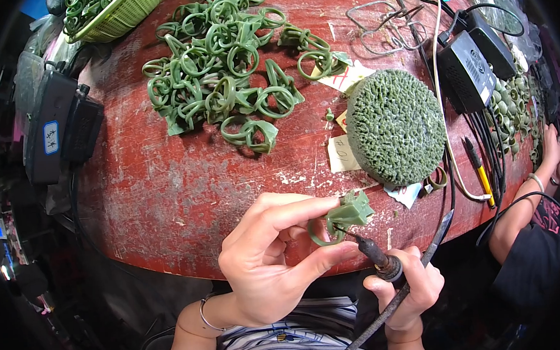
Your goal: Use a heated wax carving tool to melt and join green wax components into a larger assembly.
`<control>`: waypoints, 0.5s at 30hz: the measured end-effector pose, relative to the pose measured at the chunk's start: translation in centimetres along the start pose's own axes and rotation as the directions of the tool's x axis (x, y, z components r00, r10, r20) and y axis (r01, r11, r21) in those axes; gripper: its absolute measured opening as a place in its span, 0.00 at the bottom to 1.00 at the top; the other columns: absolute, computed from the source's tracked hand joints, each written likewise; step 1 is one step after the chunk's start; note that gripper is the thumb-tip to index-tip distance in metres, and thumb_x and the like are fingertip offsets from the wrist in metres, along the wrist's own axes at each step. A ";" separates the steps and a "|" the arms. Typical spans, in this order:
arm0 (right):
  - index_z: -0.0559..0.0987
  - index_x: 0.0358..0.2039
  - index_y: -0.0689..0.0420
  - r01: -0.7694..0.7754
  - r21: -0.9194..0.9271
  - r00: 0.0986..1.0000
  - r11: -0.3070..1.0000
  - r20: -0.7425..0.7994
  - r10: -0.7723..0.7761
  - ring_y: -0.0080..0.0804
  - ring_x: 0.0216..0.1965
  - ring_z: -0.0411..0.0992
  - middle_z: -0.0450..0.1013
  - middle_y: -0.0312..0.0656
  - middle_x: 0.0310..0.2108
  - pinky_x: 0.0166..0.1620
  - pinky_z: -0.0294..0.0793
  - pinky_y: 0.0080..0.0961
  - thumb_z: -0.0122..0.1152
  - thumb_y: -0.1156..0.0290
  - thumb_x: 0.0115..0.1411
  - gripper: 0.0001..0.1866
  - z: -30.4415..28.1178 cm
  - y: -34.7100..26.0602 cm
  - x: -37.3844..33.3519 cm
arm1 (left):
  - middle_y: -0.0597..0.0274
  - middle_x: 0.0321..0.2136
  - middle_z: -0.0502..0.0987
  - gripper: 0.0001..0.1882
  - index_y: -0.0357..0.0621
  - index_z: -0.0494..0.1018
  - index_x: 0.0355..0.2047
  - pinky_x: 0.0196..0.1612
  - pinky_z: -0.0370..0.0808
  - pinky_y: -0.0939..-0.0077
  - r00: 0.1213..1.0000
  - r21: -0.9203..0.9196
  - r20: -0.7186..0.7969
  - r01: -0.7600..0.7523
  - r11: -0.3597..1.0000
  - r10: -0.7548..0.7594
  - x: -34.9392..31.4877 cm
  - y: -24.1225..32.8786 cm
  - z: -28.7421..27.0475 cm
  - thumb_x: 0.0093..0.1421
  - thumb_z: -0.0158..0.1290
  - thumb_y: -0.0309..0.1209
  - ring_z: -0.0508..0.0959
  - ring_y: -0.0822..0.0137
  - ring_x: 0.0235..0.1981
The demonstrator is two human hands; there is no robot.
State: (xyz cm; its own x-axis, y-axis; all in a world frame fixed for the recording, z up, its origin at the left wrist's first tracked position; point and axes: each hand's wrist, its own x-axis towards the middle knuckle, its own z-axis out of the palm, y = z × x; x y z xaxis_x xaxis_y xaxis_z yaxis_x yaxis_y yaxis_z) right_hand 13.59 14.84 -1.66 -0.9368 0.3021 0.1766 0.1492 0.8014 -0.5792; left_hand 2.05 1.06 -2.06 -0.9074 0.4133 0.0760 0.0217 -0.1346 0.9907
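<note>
My left hand [266, 259] pinches a green wax ring [354, 211] with a blocky, faceted top between thumb and fingers, just past the table's near edge. In my right hand [416, 288] is a dark pen-like soldering iron or wax pen [376, 252]. Its thin tip meets the ring close to where the band joins the top; whether it touches I cannot tell. A long slim dark rod [391, 309] with a flattened end also passes through the right hand's fingers, slanting from lower left to upper right.
A heap of green wax rings [222, 69] covers the far middle of the red worn table [159, 195]. A round, rough green block [395, 126] stands right, on paper slips. Black power boxes [469, 70], cables and a yellow-handled tool [483, 178] lie farther right. Another person's arm [525, 205] rests there.
</note>
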 end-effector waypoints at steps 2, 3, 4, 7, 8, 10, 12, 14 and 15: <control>0.74 0.27 0.61 0.015 -0.005 1.000 1.000 0.002 -0.015 0.29 0.10 0.65 0.64 0.37 0.12 0.13 0.61 0.20 0.69 0.53 0.38 0.25 0.2 0.1 0.0 | 0.57 0.35 0.69 0.22 0.33 0.71 0.39 0.22 0.69 0.90 1.000 0.012 0.000 -0.001 1.000 0.001 -0.1 -0.1 -0.1 0.41 0.60 0.14 0.71 0.78 0.28; 0.74 0.27 0.61 0.014 -0.005 1.000 1.000 0.003 -0.014 0.29 0.10 0.65 0.64 0.37 0.12 0.13 0.61 0.20 0.69 0.53 0.38 0.25 0.2 0.1 0.0 | 0.57 0.35 0.68 0.22 0.33 0.70 0.40 0.22 0.70 0.90 1.000 0.002 -0.001 0.000 1.000 0.000 -0.1 -0.1 -0.1 0.41 0.60 0.13 0.71 0.78 0.28; 0.74 0.27 0.61 0.013 -0.007 1.000 1.000 0.012 -0.013 0.28 0.10 0.65 0.64 0.37 0.12 0.13 0.61 0.19 0.69 0.53 0.38 0.25 0.1 0.1 0.0 | 0.57 0.36 0.68 0.22 0.33 0.70 0.40 0.23 0.70 0.90 1.000 -0.007 -0.003 0.001 1.000 -0.001 -0.1 -0.1 -0.2 0.41 0.60 0.13 0.71 0.78 0.28; 0.74 0.27 0.61 0.007 -0.009 1.000 1.000 0.021 -0.007 0.28 0.10 0.65 0.64 0.37 0.12 0.14 0.61 0.19 0.69 0.53 0.38 0.25 0.1 0.1 0.0 | 0.57 0.36 0.68 0.22 0.33 0.70 0.40 0.23 0.70 0.90 1.000 0.003 0.011 -0.005 1.000 0.005 -0.1 -0.1 -0.2 0.41 0.59 0.13 0.71 0.77 0.28; 0.74 0.27 0.61 0.004 -0.012 1.000 1.000 0.019 -0.003 0.28 0.10 0.65 0.64 0.37 0.12 0.14 0.60 0.19 0.69 0.53 0.38 0.25 -0.1 0.1 0.0 | 0.57 0.36 0.68 0.22 0.33 0.70 0.40 0.23 0.70 0.90 1.000 -0.001 0.013 -0.005 1.000 0.005 0.0 -0.1 -0.2 0.41 0.59 0.13 0.71 0.77 0.28; 0.74 0.27 0.61 0.002 -0.015 1.000 1.000 0.010 -0.002 0.28 0.10 0.64 0.64 0.37 0.12 0.14 0.60 0.19 0.69 0.53 0.38 0.25 -0.3 0.0 0.0 | 0.58 0.36 0.68 0.22 0.33 0.70 0.40 0.24 0.70 0.90 1.000 -0.008 0.027 -0.011 1.000 0.011 0.1 0.1 0.0 0.41 0.59 0.13 0.71 0.77 0.29; 0.74 0.27 0.61 0.008 0.001 1.000 1.000 0.008 -0.008 0.28 0.10 0.64 0.64 0.37 0.12 0.14 0.60 0.19 0.69 0.53 0.38 0.25 0.1 0.1 0.0 | 0.58 0.36 0.68 0.22 0.33 0.70 0.40 0.24 0.70 0.90 1.000 0.000 0.020 -0.008 1.000 0.008 0.0 0.0 -0.2 0.42 0.59 0.13 0.71 0.77 0.29; 0.74 0.27 0.61 0.015 0.018 1.000 1.000 0.008 -0.015 0.28 0.10 0.64 0.64 0.37 0.11 0.14 0.60 0.19 0.69 0.53 0.38 0.25 0.2 0.2 0.0 | 0.58 0.36 0.68 0.22 0.33 0.70 0.40 0.25 0.71 0.89 1.000 0.002 0.015 -0.006 1.000 0.006 0.0 -0.1 -0.3 0.42 0.59 0.13 0.71 0.77 0.29; 0.74 0.27 0.61 0.015 0.019 1.000 1.000 0.009 -0.015 0.28 0.10 0.64 0.64 0.37 0.11 0.14 0.60 0.19 0.69 0.53 0.38 0.25 0.2 0.1 0.0 | 0.58 0.36 0.68 0.22 0.33 0.70 0.40 0.25 0.71 0.89 1.000 -0.002 0.012 -0.005 1.000 0.005 0.0 -0.1 -0.4 0.42 0.59 0.13 0.71 0.77 0.29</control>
State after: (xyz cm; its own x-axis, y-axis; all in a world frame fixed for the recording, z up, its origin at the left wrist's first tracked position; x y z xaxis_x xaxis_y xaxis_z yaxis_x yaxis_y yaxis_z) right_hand 13.52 14.88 -1.85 -0.9419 0.2850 0.1779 0.1291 0.7959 -0.5915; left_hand 1.92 0.74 -2.21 -0.9024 0.4230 0.0823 0.0254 -0.1385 0.9900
